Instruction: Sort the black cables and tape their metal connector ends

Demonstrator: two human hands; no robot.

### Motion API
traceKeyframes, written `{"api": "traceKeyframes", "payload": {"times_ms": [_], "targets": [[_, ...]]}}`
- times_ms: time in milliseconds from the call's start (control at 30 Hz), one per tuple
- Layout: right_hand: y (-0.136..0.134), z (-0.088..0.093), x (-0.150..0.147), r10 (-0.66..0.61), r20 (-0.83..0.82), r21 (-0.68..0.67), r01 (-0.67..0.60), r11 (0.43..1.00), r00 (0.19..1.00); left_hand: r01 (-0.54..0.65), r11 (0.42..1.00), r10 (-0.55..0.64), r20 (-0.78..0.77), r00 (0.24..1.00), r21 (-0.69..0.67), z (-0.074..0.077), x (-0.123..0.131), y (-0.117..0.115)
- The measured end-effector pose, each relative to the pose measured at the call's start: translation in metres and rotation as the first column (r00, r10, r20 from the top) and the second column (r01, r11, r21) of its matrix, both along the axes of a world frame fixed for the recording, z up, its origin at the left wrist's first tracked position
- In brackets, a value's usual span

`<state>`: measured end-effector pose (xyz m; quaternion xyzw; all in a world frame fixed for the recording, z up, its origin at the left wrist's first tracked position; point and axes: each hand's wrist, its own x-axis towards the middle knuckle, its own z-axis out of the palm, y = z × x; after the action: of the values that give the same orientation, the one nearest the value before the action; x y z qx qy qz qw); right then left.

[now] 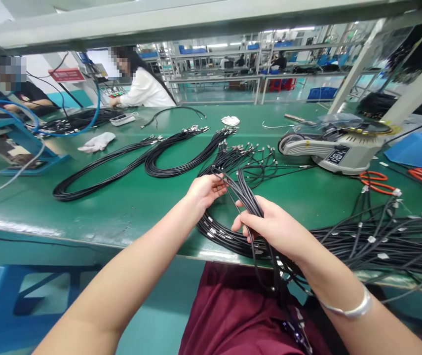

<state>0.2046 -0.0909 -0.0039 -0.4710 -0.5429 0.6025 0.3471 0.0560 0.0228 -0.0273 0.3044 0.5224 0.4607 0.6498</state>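
At the counter's near edge: a cable bundle (248, 195), black, is raised above the counter (122, 217), and its lower part hangs down past this edge.
Bundle's long axis: slanting, from upper left, which points to the far edge, down to lower right, toward the person.
Right hand (270, 222): closed around the bundle, below its upper bend.
Left hand (207, 190): half curled, just left of the bundle's upper part, with fingertips at a thin strand; I cannot tell if they grip it.
Under the hands: a cable coil (218, 234) lies along the near edge.
Toward the left edge: two more cable loops (166, 170).
Near right corner: a cable pile (381, 246), with a grey machine (351, 153) behind it.
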Motion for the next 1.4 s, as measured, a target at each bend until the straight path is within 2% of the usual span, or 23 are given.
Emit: {"api": "traceKeyframes", "payload": {"times_ms": [100,167,267,333,367,400,467,500,567,667,767,867,933,967,1033,1067,1100,1133,1167,1233,1300,1333,1400], "targets": [[-0.005,0.005,0.006,0.051,0.003,-0.040,-0.051,0.998,0.999,-0.008,0.999,0.015,-0.148,0.989,0.046,-0.007,-0.004,0.017],[-0.009,0.011,0.012,0.074,-0.027,-0.083,-0.076,0.994,0.997,-0.010,0.991,0.044,-0.252,0.967,0.132,-0.005,-0.014,0.017],[-0.014,0.018,0.021,0.032,-0.078,-0.115,-0.041,0.993,0.996,0.076,0.959,0.040,-0.398,0.917,0.272,0.006,-0.040,-0.004],[-0.014,0.019,0.025,0.012,-0.105,-0.108,-0.024,0.994,0.994,0.206,0.930,-0.034,-0.486,0.873,0.303,0.014,-0.058,-0.026],[-0.013,0.019,0.025,0.009,-0.120,-0.106,-0.022,0.994,0.993,0.308,0.895,-0.082,-0.562,0.823,0.322,0.017,-0.065,-0.037],[-0.012,0.019,0.024,0.007,-0.134,-0.109,-0.022,0.994,0.991,0.499,0.798,-0.139,-0.702,0.699,0.338,0.018,-0.070,-0.047],[-0.010,0.017,0.020,-0.003,-0.144,-0.123,-0.015,0.992,0.990,0.763,0.581,-0.190,-0.864,0.465,0.283,0.017,-0.074,-0.061],[-0.009,0.016,0.018,-0.004,-0.131,-0.129,-0.013,0.992,0.991,0.843,0.480,-0.193,-0.908,0.371,0.242,0.015,-0.074,-0.065],[-0.007,0.014,0.016,0.003,-0.082,-0.121,-0.012,0.993,0.997,0.908,0.367,-0.190,-0.939,0.287,0.203,0.009,-0.070,-0.067],[-0.007,0.014,0.017,0.012,-0.048,-0.087,-0.016,0.996,0.999,0.931,0.300,-0.132,-0.957,0.257,0.209,0.005,-0.063,-0.063],[-0.007,0.016,0.019,0.010,-0.055,-0.056,-0.014,0.998,0.998,0.948,0.253,-0.080,-0.973,0.218,0.192,0.008,-0.061,-0.058],[-0.006,0.018,0.018,0.012,0.087,-0.012,-0.011,1.000,0.996,0.954,0.239,-0.028,-0.981,0.191,0.179,0.015,-0.062,-0.056],[-0.005,0.016,0.014,-0.035,0.204,0.070,0.021,0.997,0.978,0.950,0.214,0.046,-0.974,0.223,0.228,0.019,-0.062,-0.056],[-0.004,0.015,0.011,-0.062,0.238,0.114,0.036,0.993,0.969,0.948,0.181,0.095,-0.964,0.249,0.263,0.021,-0.061,-0.057],[-0.001,0.011,0.005,-0.073,0.234,0.154,0.038,0.987,0.969,0.934,0.110,0.190,-0.929,0.317,0.341,0.019,-0.058,-0.061],[0.000,0.010,0.002,-0.048,0.199,0.124,0.024,0.992,0.979,0.917,0.095,0.226,-0.906,0.359,0.387,0.017,-0.056,-0.064],[0.000,0.009,-0.001,-0.019,0.150,0.067,0.009,0.998,0.989,0.887,0.112,0.256,-0.876,0.410,0.448,0.014,-0.054,-0.068],[0.001,0.008,-0.003,0.000,0.090,0.010,-0.001,1.000,0.996,0.835,0.169,0.282,-0.838,0.468,0.523,0.010,-0.053,-0.072],[0.000,0.007,-0.004,0.001,0.030,-0.038,0.000,0.999,1.000,0.752,0.265,0.300,-0.793,0.530,0.603,0.006,-0.052,-0.077],[-0.001,0.007,-0.005,-0.020,-0.047,-0.097,0.015,0.995,0.999,0.464,0.548,0.298,-0.680,0.670,0.696,-0.003,-0.053,-0.086],[-0.002,0.006,-0.004,-0.027,-0.056,-0.111,0.021,0.994,0.998,0.147,0.811,0.214,-0.521,0.826,0.566,-0.009,-0.055,-0.093],[-0.003,0.006,-0.003,-0.020,-0.048,-0.117,0.014,0.993,0.999,0.054,0.897,0.150,-0.417,0.896,0.439,-0.009,-0.055,-0.095],[-0.003,0.004,-0.003,0.000,-0.026,-0.124,-0.003,0.992,1.000,0.006,0.975,0.038,-0.198,0.979,0.220,-0.008,-0.053,-0.097]]}}
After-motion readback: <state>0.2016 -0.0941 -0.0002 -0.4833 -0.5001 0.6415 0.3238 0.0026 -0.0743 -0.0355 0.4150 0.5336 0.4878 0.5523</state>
